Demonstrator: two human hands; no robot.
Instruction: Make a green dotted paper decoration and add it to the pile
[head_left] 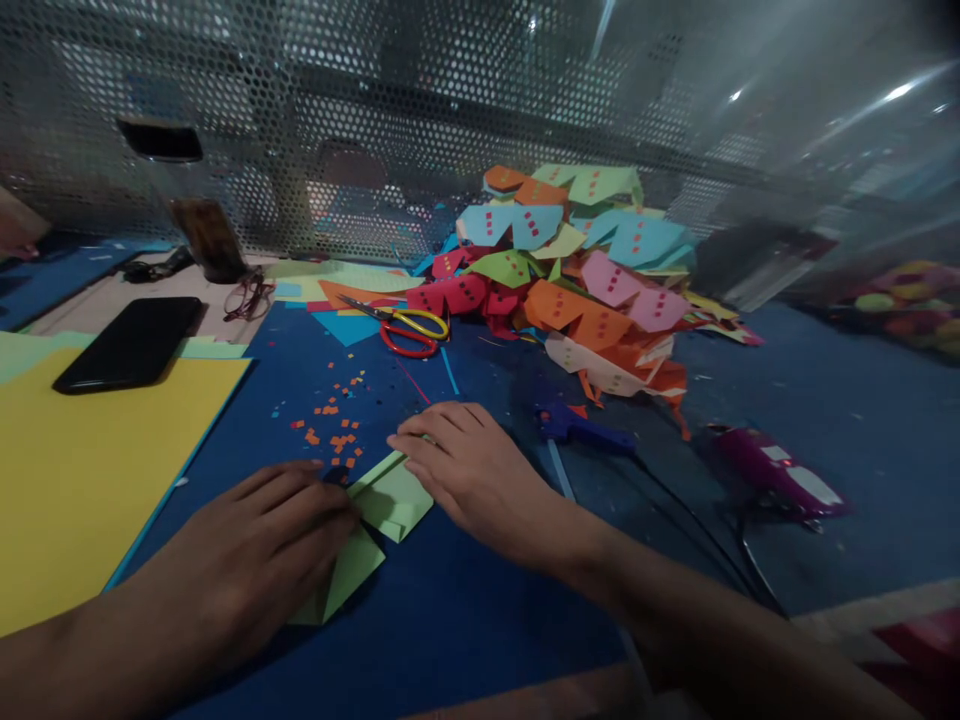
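Observation:
A folded piece of light green paper (pixel 394 495) lies on the blue table in front of me, with creased strips and flaps. My left hand (pixel 262 550) covers its left part, fingers bent and closed on it. On the upper right end, my right hand (pixel 472 470) presses the paper with its fingers held together along the folded edge. Both palms hide part of the sheet. Small orange paper squares (pixel 326 437) are scattered just beyond my left fingers. Scissors (pixel 411 330) with red and yellow handles lie farther back.
Folded coloured paper pieces (pixel 600 320) are heaped at the back. A blue glue gun (pixel 585 430) and a purple device (pixel 780 468) lie right. Left are yellow sheets (pixel 112 470), a black phone (pixel 131 343), glasses (pixel 250 295) and a bottle (pixel 206 235). A perforated metal panel (pixel 337 110) stands behind.

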